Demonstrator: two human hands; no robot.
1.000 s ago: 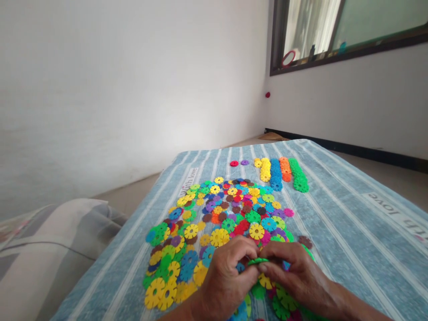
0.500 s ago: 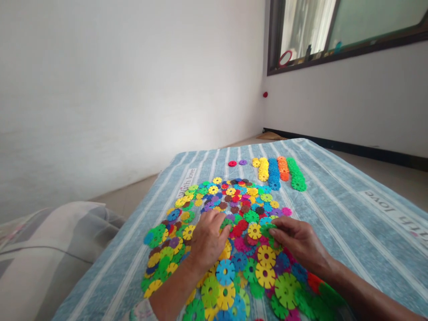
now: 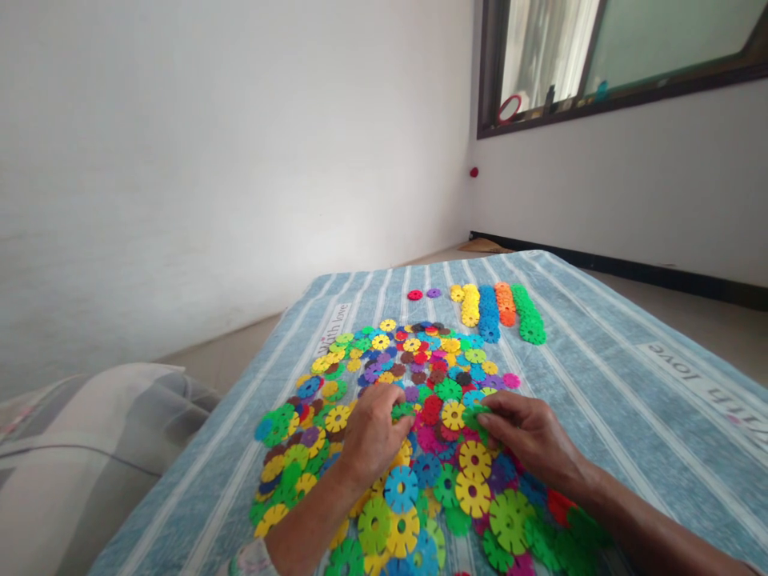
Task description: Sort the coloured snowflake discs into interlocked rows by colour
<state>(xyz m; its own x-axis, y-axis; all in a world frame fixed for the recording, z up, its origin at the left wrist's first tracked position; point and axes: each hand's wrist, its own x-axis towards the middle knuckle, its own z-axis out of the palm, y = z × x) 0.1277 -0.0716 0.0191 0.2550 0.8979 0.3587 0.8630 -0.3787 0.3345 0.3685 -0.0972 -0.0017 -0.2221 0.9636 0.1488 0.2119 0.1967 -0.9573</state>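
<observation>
My left hand point(image 3: 375, 436) lies palm-down on a heap of flat plastic snowflake discs point(image 3: 336, 418) in many colours, its fingertips against a green disc point(image 3: 403, 410). Whether it grips that disc, I cannot tell. My right hand point(image 3: 528, 436) pinches another green disc point(image 3: 474, 416) near a yellow disc point(image 3: 453, 414). The heap spreads under both hands and wrists. Beyond it lie sorted rows of yellow point(image 3: 470, 306), blue point(image 3: 489, 314), orange point(image 3: 506, 304) and green point(image 3: 529, 320) discs, plus a single red disc point(image 3: 414, 294) and a purple disc point(image 3: 433, 293).
Everything lies on a blue-and-white striped mattress point(image 3: 606, 376) printed "with love". A grey-and-white cushion point(image 3: 102, 448) sits at the lower left. White walls point(image 3: 240, 160) rise behind the mattress, with a window point(image 3: 540, 56) at the upper right.
My hands have moved apart and farther forward since they met over a green piece low in the view. More of the lower heap now shows, and the view has tilted slightly.
</observation>
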